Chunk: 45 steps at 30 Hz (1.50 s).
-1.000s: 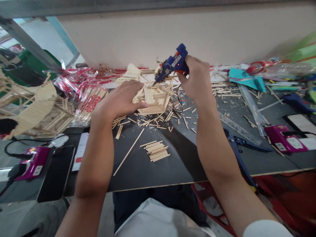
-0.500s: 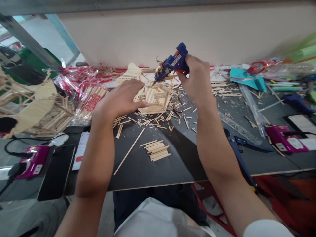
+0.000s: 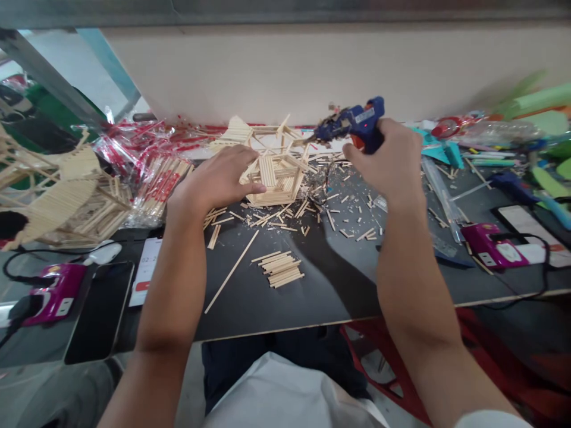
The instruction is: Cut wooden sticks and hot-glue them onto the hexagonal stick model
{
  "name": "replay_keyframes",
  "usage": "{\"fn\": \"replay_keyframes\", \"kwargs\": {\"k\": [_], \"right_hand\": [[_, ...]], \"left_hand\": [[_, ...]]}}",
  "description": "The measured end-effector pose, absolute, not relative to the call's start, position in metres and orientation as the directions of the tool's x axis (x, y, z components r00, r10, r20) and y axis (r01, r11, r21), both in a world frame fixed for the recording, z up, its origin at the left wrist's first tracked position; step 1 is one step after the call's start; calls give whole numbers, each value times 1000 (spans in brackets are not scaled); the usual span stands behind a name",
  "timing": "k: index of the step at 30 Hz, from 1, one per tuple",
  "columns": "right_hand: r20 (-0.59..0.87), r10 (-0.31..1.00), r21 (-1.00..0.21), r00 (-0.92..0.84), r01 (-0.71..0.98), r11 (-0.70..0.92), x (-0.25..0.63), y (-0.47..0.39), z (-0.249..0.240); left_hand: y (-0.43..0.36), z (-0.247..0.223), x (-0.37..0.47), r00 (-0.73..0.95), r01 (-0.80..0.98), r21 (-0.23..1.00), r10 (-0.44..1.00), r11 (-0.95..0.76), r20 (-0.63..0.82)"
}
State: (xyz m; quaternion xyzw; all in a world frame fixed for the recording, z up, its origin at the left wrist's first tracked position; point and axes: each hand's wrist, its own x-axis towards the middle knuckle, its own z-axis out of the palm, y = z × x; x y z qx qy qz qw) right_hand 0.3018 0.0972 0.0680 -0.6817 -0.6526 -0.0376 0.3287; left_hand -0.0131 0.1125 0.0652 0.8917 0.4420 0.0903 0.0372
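Note:
My right hand (image 3: 388,154) is wrapped round the handle of a blue glue gun (image 3: 350,123), its nozzle pointing left above the table. A pale wooden stick structure (image 3: 276,178) with a polygonal base stands in front of me. My left hand (image 3: 218,178) grips its left side, fingers behind and thumb at the front. Nearer to me lies a small pile of short sticks (image 3: 279,269), with one long stick (image 3: 232,272) slanting to its left. Cut stick pieces lie scattered round the structure.
A second stick structure (image 3: 80,208) stands at the left, beside plastic-wrapped stick bundles (image 3: 160,181). Two phones (image 3: 100,312) and a purple power adapter (image 3: 57,294) lie at front left. Another purple adapter (image 3: 493,246), a clear ruler and a bottle (image 3: 508,132) are on the right.
My right hand has moved right with the glue gun, away from the structure. The pliers at the right are now mostly hidden behind my right forearm. My left hand stays at the structure.

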Motion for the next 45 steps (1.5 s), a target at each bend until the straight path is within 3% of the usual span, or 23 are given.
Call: {"fn": "replay_keyframes", "kwargs": {"k": [5, 10, 12, 15, 17, 19, 21, 25, 32, 38, 41, 45], "right_hand": [[169, 962, -212, 213, 961, -175, 331, 58, 47], [-82, 979, 14, 186, 983, -185, 332, 39, 10], [-96, 978, 93, 183, 980, -174, 326, 34, 3], [32, 987, 138, 155, 978, -158, 313, 25, 3], [98, 995, 72, 30, 997, -37, 301, 19, 6], [102, 969, -94, -224, 968, 233, 283, 15, 5], [94, 860, -266, -501, 820, 507, 258, 13, 0], [61, 652, -295, -755, 610, 735, 207, 16, -17], [-56, 465, -456, -884, 437, 775, 166, 33, -29], [-181, 459, -537, -870, 479, 695, 162, 38, -28], [-101, 442, -534, -891, 423, 732, 163, 34, -20], [148, 455, -695, -878, 235, 679, 172, 30, -5]], "left_hand": [[117, 59, -15, 596, 768, 178, 788, -615, 153], [117, 57, -18, 598, 758, 207, 786, -619, 158], [117, 57, -18, 598, 760, 205, 787, -617, 155], [117, 58, -17, 589, 766, 202, 792, -611, 161], [118, 58, -16, 586, 770, 199, 795, -606, 158], [118, 58, -15, 588, 771, 193, 795, -607, 150], [118, 58, -15, 590, 773, 181, 794, -608, 147], [116, 60, -13, 586, 782, 154, 796, -605, 153], [114, 63, -12, 580, 795, 118, 803, -595, 139], [114, 62, -13, 595, 786, 106, 791, -610, 141], [113, 63, -13, 596, 786, 102, 791, -610, 140], [112, 64, -12, 602, 780, 106, 785, -617, 146]]}}
